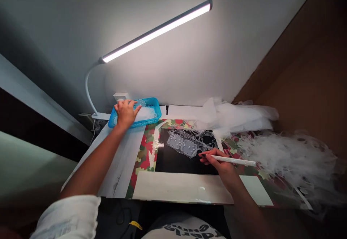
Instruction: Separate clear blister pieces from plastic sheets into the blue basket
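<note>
My left hand point(127, 113) reaches over the left end of a blue plastic basket point(155, 103), palm down with thumb and fingers apart. White translucent pieces point(146, 113) lie in the basket. My right hand point(217, 159) is closed round a long white pen-like tool point(234, 159), its dark tip pointing left. Close to that tip, a sheet of clear, patterned lace-like cut-outs point(182, 145) rests on a black mat point(176, 165). Loose thin strips trail from the sheet's upper and right sides. Fingertips of my left hand are partly hidden.
A lit bar lamp point(157, 33) on a bent neck hangs above the table. Folded white netting point(238, 116) lies at the back right, with a tangled heap of translucent scraps point(292, 156) in front. A pale strip point(176, 186) runs along the front edge.
</note>
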Demonstrator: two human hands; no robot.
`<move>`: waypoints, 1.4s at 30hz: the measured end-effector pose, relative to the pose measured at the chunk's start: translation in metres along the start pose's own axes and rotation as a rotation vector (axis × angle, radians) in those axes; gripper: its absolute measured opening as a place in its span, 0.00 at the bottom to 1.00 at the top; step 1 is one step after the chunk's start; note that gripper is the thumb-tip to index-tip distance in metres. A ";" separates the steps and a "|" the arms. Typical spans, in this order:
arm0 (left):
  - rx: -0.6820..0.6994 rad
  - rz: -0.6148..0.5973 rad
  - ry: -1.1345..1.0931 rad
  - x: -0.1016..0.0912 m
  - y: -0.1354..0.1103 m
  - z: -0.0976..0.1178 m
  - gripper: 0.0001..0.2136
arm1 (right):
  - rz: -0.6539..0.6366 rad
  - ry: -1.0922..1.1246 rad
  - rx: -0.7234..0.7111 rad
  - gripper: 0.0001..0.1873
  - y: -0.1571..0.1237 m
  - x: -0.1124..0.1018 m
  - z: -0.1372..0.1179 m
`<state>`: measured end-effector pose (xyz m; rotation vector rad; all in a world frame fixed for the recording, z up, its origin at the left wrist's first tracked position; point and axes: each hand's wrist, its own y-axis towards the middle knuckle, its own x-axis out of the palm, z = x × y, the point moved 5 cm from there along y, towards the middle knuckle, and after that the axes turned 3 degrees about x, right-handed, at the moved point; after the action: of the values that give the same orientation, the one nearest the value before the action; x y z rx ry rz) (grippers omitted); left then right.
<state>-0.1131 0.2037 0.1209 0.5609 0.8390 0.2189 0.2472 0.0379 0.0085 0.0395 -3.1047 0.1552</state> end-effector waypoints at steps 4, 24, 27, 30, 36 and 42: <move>0.388 -0.286 0.011 0.074 -0.096 0.067 0.12 | -0.011 -0.134 -0.097 0.13 0.022 0.009 -0.012; 0.551 -0.663 0.045 0.119 -0.187 0.091 0.20 | -0.217 -0.767 -0.417 0.07 0.041 0.045 0.002; 0.552 -0.662 0.049 0.120 -0.188 0.089 0.21 | -0.219 -0.778 -0.416 0.07 0.041 0.046 0.004; 0.537 -0.648 0.038 0.120 -0.188 0.089 0.22 | -0.215 -0.801 -0.424 0.07 0.041 0.048 0.006; 0.532 -0.632 0.004 0.118 -0.186 0.091 0.21 | -0.205 -0.829 -0.404 0.07 0.041 0.052 0.005; 0.519 -0.616 -0.007 0.118 -0.184 0.089 0.21 | -0.198 -0.836 -0.403 0.10 0.038 0.052 0.005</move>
<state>0.0250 0.0628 -0.0089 0.7532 1.0274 -0.5791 0.1945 0.0739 0.0016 0.5238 -3.8298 -0.6620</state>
